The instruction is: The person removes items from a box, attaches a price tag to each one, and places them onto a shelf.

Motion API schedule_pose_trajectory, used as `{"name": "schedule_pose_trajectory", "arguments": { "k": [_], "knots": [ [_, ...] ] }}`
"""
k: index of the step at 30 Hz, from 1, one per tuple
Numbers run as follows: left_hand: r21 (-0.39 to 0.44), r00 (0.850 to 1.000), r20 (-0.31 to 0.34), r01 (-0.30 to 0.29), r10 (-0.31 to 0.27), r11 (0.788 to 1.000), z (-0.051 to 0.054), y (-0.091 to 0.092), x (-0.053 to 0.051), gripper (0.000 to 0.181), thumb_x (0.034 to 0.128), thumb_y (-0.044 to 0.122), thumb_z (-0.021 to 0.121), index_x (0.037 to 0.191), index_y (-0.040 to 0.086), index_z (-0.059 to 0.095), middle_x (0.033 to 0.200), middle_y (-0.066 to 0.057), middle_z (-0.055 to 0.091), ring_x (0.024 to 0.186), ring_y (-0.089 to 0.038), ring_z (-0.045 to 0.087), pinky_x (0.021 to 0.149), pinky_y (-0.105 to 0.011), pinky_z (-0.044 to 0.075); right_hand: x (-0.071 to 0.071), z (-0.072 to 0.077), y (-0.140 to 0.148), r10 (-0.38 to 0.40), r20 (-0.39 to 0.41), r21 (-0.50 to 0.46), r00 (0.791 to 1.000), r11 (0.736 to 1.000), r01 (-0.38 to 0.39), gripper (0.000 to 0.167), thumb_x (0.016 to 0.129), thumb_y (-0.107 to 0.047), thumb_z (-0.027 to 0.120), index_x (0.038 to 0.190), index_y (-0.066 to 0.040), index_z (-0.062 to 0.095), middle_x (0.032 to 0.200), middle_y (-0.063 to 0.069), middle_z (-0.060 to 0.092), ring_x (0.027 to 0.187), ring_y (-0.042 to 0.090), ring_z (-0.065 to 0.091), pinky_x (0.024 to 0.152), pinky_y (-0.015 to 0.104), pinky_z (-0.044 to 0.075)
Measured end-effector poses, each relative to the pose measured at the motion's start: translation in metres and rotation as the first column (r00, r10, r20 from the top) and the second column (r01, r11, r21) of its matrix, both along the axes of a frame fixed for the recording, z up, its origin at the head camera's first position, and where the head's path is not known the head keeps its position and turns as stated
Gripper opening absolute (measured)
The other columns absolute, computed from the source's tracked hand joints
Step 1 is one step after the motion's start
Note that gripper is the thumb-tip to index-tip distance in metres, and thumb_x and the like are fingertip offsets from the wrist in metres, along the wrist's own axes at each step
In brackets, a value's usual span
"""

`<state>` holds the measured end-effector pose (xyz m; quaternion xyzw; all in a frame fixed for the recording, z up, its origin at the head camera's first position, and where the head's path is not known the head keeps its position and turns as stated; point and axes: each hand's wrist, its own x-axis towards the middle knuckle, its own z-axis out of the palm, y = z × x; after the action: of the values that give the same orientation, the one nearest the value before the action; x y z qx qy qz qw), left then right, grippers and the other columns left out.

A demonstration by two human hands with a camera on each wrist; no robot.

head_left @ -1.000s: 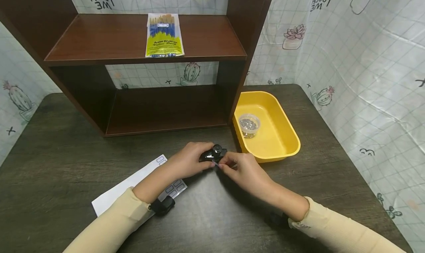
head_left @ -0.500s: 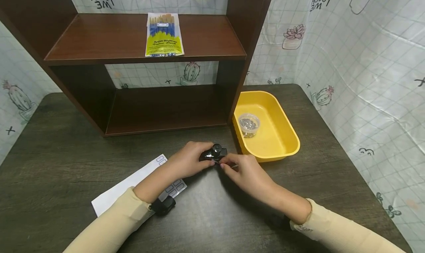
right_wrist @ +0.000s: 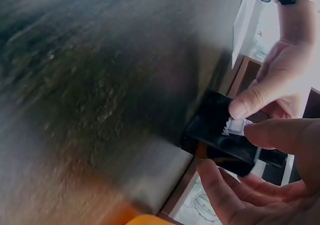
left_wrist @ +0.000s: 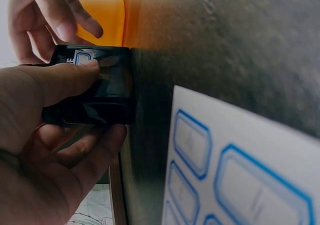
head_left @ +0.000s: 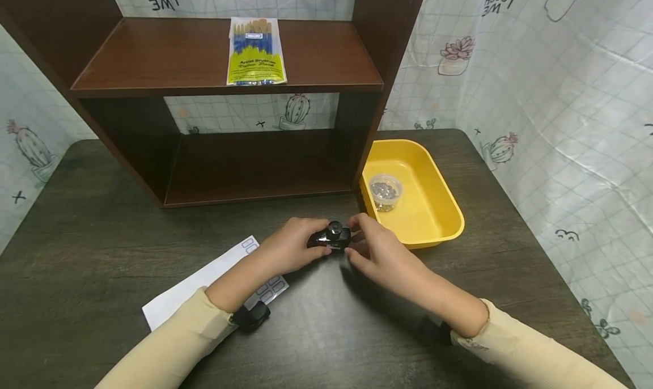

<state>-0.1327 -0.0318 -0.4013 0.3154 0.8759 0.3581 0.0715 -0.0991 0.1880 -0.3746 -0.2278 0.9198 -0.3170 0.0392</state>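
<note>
My left hand (head_left: 291, 247) grips a small glossy black object (head_left: 318, 240) with a round knob on top, just above the table; what kind of object it is I cannot tell. A small white label sticker (left_wrist: 82, 58) with a blue border lies on its side, and my left thumb presses on the sticker's edge. My right hand (head_left: 385, 256) is at the object's right end, thumb and fingers spread apart. In the left wrist view its fingertips (left_wrist: 66, 30) look clear of the object. A white sheet of blue-bordered labels (head_left: 186, 287) lies partly under my left forearm.
A yellow tray (head_left: 451, 207) stands right of the shelf, holding a clear round tub (head_left: 385, 191) of small shiny pieces. The brown shelf unit (head_left: 173, 66) rises behind my hands, with a pack of artist brushes (head_left: 257, 54) on its upper board.
My right fingers, which were pinching the small sticker at the object's edge, have let go and spread slightly to the right. My left hand keeps its grip on the black object.
</note>
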Motion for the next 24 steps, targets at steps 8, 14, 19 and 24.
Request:
{"name": "schedule_pose_trajectory", "arguments": {
  "k": [8, 14, 19, 24],
  "knots": [
    [-0.003, 1.0, 0.005, -0.006, 0.006, 1.0, -0.001, 0.0, 0.0, 0.02, 0.093, 0.014, 0.078, 0.112, 0.011, 0.07, 0.101, 0.0, 0.076, 0.086, -0.011, 0.062, 0.079, -0.031, 0.053, -0.007, -0.007, -0.01, 0.042, -0.062, 0.111, 0.997, 0.993, -0.035, 0.036, 0.094, -0.015, 0.078, 0.122, -0.005, 0.058, 0.108, 0.006, 0.07, 0.101, 0.017, 0.07, 0.086, 0.035, 0.06],
    [-0.002, 1.0, -0.001, -0.016, 0.016, 1.0, 0.001, 0.0, 0.001, 0.022, 0.0921, 0.014, 0.08, 0.112, 0.011, 0.071, 0.101, -0.001, 0.076, 0.086, -0.012, 0.063, 0.079, -0.032, 0.053, -0.01, -0.008, -0.011, 0.036, -0.103, 0.142, 0.994, 0.99, -0.021, 0.03, 0.095, -0.015, 0.077, 0.118, -0.006, 0.061, 0.101, 0.004, 0.07, 0.091, 0.014, 0.066, 0.079, 0.034, 0.058],
    [-0.017, 1.0, -0.008, -0.022, 0.022, 1.0, 0.0, 0.001, -0.001, 0.022, 0.0916, 0.015, 0.08, 0.111, 0.011, 0.072, 0.1, -0.001, 0.076, 0.084, -0.012, 0.062, 0.077, -0.031, 0.052, -0.01, -0.009, -0.009, 0.043, -0.105, 0.127, 0.994, 0.991, -0.029, 0.029, 0.095, -0.014, 0.077, 0.119, -0.005, 0.062, 0.104, 0.006, 0.074, 0.095, 0.017, 0.071, 0.082, 0.036, 0.06],
    [-0.024, 1.0, 0.0, -0.016, 0.016, 1.0, -0.001, 0.0, 0.0, 0.019, 0.0918, 0.015, 0.08, 0.108, 0.011, 0.07, 0.095, 0.0, 0.074, 0.081, -0.012, 0.059, 0.073, -0.029, 0.05, -0.011, -0.012, -0.005, 0.061, -0.113, 0.114, 0.992, 0.992, -0.048, 0.031, 0.095, -0.012, 0.076, 0.121, -0.003, 0.063, 0.11, 0.01, 0.077, 0.1, 0.021, 0.075, 0.086, 0.039, 0.061]
  ]
}}
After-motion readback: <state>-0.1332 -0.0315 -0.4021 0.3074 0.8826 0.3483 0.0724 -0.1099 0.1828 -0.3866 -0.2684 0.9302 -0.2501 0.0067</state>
